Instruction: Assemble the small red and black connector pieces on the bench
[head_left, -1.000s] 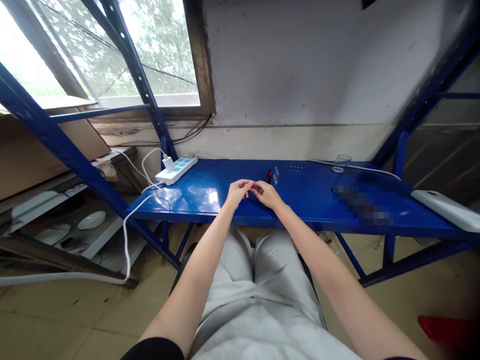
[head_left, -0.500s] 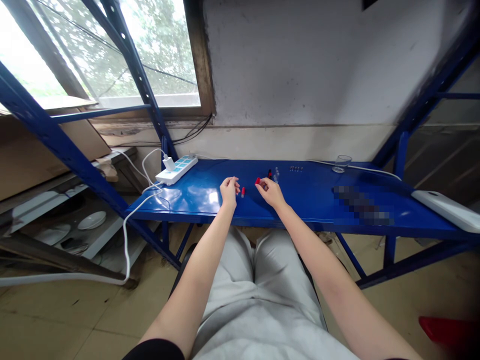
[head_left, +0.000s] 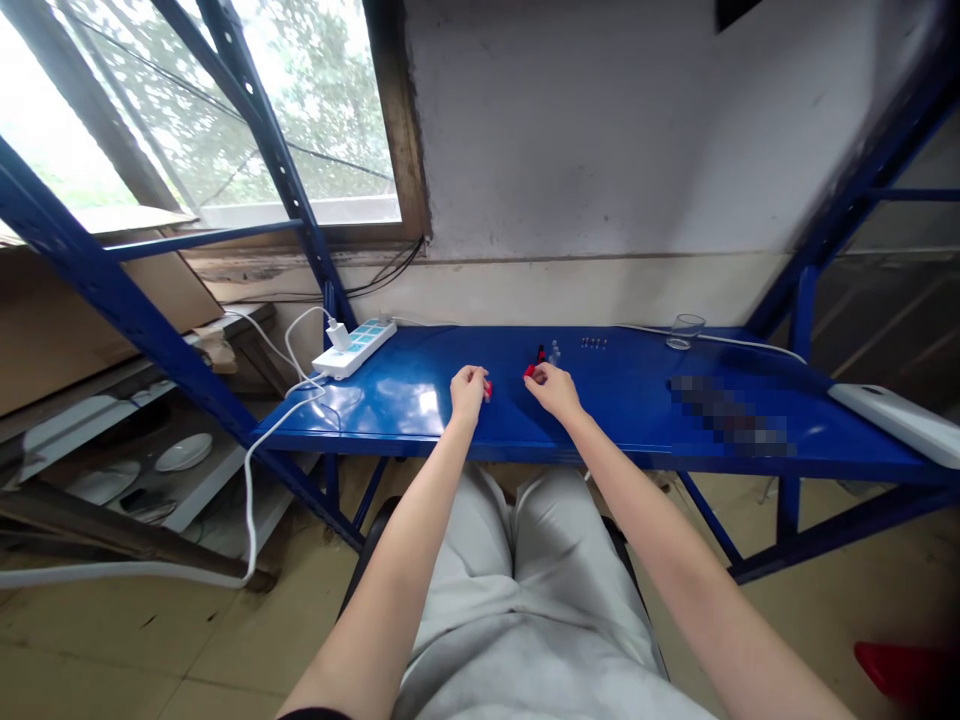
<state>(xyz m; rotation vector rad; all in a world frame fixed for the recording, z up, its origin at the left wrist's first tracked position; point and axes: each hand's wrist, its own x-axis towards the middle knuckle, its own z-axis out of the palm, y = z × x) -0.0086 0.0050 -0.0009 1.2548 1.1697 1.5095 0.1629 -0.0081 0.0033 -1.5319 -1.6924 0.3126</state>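
Note:
My left hand is low over the blue table, fingers curled in a pinch against a small red-topped piece. The fingertips partly cover this piece, which has a pale lower end. To the right, my right hand pinches a small red piece between thumb and fingers, just above the tabletop. Right behind that hand are a small black-and-red piece and some small clear pieces. Further back, several tiny metallic pieces stand in a row.
A white power strip with a plugged-in cable lies at the left end of the blue table. At the back right stands a clear glass cup. A blurred-out dark object and a white device lie on the right.
My left hand has moved right, onto the red-topped piece that stood apart from it. My right hand, still holding the red piece, has shifted slightly right. The view has tilted a little.

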